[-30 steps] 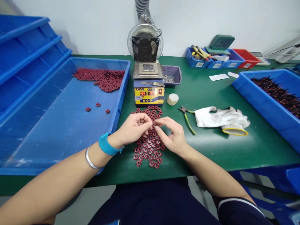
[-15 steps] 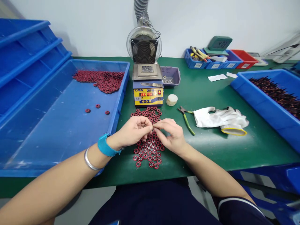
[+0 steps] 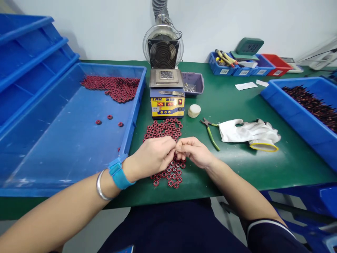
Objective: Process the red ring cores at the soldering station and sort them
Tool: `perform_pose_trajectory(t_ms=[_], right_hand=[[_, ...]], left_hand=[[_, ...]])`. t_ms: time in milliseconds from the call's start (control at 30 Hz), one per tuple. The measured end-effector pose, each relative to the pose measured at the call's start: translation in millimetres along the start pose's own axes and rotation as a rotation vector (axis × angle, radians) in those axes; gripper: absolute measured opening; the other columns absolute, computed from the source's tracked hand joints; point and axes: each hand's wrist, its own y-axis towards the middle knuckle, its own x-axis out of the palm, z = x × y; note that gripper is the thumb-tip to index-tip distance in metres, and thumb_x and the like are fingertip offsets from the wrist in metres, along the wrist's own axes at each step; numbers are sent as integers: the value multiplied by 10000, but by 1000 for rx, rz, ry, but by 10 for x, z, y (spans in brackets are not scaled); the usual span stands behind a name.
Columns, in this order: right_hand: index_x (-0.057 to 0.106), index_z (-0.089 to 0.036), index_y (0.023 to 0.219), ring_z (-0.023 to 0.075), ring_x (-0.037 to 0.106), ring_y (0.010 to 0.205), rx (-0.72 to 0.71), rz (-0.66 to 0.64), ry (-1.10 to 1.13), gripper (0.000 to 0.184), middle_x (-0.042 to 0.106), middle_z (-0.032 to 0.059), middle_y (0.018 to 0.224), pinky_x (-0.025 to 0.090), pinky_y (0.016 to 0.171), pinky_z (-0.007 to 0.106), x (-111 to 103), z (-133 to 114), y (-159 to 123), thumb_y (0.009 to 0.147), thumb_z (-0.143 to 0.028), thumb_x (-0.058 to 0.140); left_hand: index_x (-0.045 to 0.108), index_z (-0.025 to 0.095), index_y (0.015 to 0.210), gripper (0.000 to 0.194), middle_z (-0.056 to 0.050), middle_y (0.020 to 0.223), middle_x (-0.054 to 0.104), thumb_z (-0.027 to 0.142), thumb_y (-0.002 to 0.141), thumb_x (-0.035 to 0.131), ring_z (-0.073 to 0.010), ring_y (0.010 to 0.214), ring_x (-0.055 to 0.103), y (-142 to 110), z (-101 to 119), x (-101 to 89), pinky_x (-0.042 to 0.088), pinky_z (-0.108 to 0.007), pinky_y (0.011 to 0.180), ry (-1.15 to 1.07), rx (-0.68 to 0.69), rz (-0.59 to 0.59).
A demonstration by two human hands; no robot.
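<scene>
My left hand (image 3: 159, 154), with a blue wrist strap (image 3: 119, 174), is closed, its fingertips meeting those of my right hand. My right hand (image 3: 193, 151) is also closed in a pinch. Whatever lies between the fingers is hidden or too small to make out. Under both hands spreads a patch of small red-and-black toothed rings (image 3: 163, 129) on the green table (image 3: 237, 172). Some rings are covered by my left hand. Just behind the patch stands a yellow and blue solder pot (image 3: 167, 105) with lit red digits.
A large blue tray (image 3: 65, 140) with more rings is on the left. Rightward lie green-handled cutters (image 3: 212, 137), white gloves (image 3: 237, 130) and a round pale pad (image 3: 194, 110). A blue bin (image 3: 297, 123) of dark copper parts stands far right; small bins (image 3: 223, 71) line the back.
My left hand has turned over, its back now facing up, and the right hand's fingers have curled in more. Both hands sit slightly lower. The view has shifted a little.
</scene>
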Motion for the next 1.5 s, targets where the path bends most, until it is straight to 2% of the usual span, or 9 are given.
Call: perform_pose_trajectory(t_ms=[67, 267, 400, 633, 867, 1067, 1233, 1367, 1500], right_hand=[[593, -148, 692, 95, 517, 495, -33, 9, -42, 229, 619, 18, 604, 443, 504, 238, -17, -14, -7, 826, -333, 578], [633, -142, 895, 138, 619, 712, -783, 368, -844, 65, 682, 73, 815, 493, 676, 293, -32, -53, -34, 832, -157, 628], [611, -163, 933, 140, 628, 736, -908, 367, -1063, 84, 708, 59, 844, 467, 684, 296, -35, -41, -45, 864, -117, 593], [587, -159, 881, 137, 591, 731, -795, 325, -1001, 57, 686, 61, 841, 436, 703, 315, 3, -65, -63, 888, -122, 545], [457, -190, 766, 78, 480, 459, 70, -94, 120, 252, 497, -48, 586, 424, 462, 221, 26, -39, -64, 910, -391, 504], [608, -156, 932, 106, 576, 630, -546, 318, -587, 134, 650, 43, 793, 501, 628, 269, -35, -60, -68, 838, -244, 646], [604, -165, 957, 147, 623, 737, -916, 386, -1110, 113, 702, 74, 865, 460, 637, 290, -13, -40, -67, 853, -120, 609], [578, -173, 839, 138, 596, 707, -744, 371, -945, 79, 670, 59, 797, 446, 654, 293, 58, -39, -77, 898, -157, 528], [495, -185, 774, 98, 511, 515, -187, 142, -220, 233, 546, -12, 614, 443, 524, 247, 83, -41, -63, 938, -347, 469]], left_hand=[[556, 162, 704, 122, -4, 629, 567, 194, 810, 506, -101, 547, 491, 10, 11, -14, 396, -222, 539, -150, -116, 5], [518, 151, 685, 150, 51, 496, 531, 190, 829, 533, -59, 402, 481, 109, 6, -109, 354, -149, 389, -606, -548, -107], [520, 142, 659, 168, 53, 475, 531, 152, 826, 539, -50, 395, 491, 148, 28, -127, 353, -129, 377, -642, -596, -107], [523, 150, 690, 136, 45, 523, 524, 197, 818, 523, -61, 421, 463, 88, 2, -85, 364, -169, 414, -537, -436, -77], [586, 133, 712, 132, -2, 637, 555, 181, 812, 514, -89, 558, 471, -10, 8, -7, 391, -230, 553, -109, 3, 72], [531, 151, 695, 123, 34, 527, 543, 211, 801, 544, -68, 428, 473, 81, 40, -103, 363, -169, 400, -595, -455, -44], [527, 148, 661, 152, 35, 497, 547, 213, 794, 561, -67, 419, 495, 133, 13, -120, 383, -161, 408, -689, -548, -73], [537, 149, 677, 122, 35, 542, 532, 199, 787, 552, -68, 458, 467, 67, -6, -33, 378, -182, 443, -523, -356, -7], [582, 142, 705, 92, 12, 617, 558, 160, 784, 538, -81, 551, 477, -8, 22, 34, 403, -212, 541, -229, -50, 91]])
